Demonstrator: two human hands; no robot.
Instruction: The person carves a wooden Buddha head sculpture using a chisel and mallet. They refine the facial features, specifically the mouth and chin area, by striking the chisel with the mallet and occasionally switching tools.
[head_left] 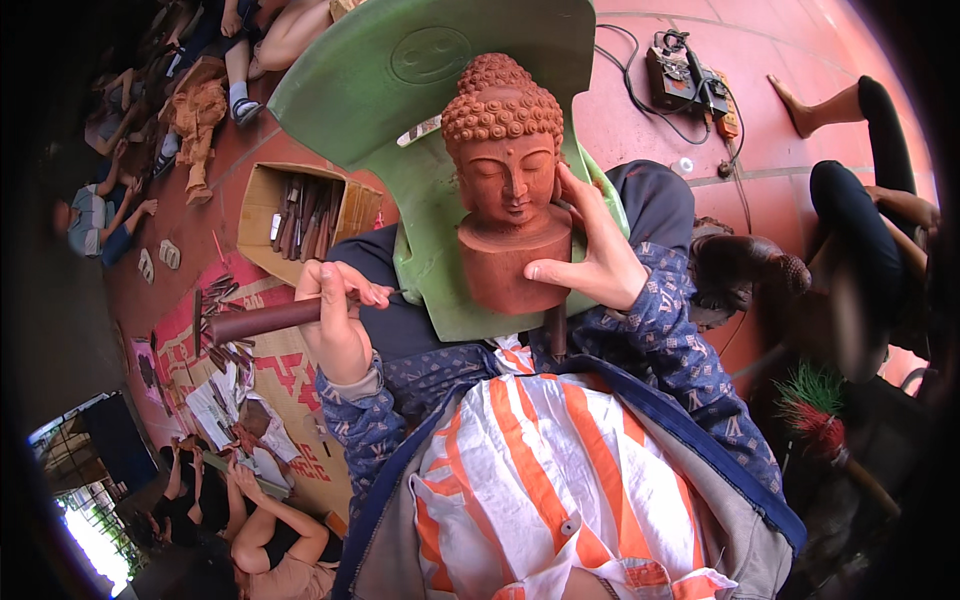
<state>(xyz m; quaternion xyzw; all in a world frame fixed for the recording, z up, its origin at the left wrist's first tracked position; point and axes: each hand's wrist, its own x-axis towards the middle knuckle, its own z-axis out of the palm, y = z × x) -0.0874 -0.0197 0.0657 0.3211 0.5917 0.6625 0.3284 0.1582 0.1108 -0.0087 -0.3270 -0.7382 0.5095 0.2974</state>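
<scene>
A carved reddish-brown wooden Buddha bust (508, 240), with curled hair and lowered eyelids, is propped upright in my lap. Behind and under it is a green plastic chair seat (345, 85). My right hand (605, 250) grips the bust from its right side, thumb across the base and fingers at the neck. To the left of the bust, apart from it, my left hand (340, 320) is closed around a dark brown rod (262, 319) that sticks out leftward. The rod's other end is hidden in the hand. A dark peg (557, 330) shows below the bust.
A cardboard box (262, 205) of dark sticks or tools stands to the left, with more sticks scattered on flat cardboard (310, 440). Electrical gear (690, 85) with cords lies at upper right. Another dark carving (745, 265) lies beside my right knee. Other people sit around.
</scene>
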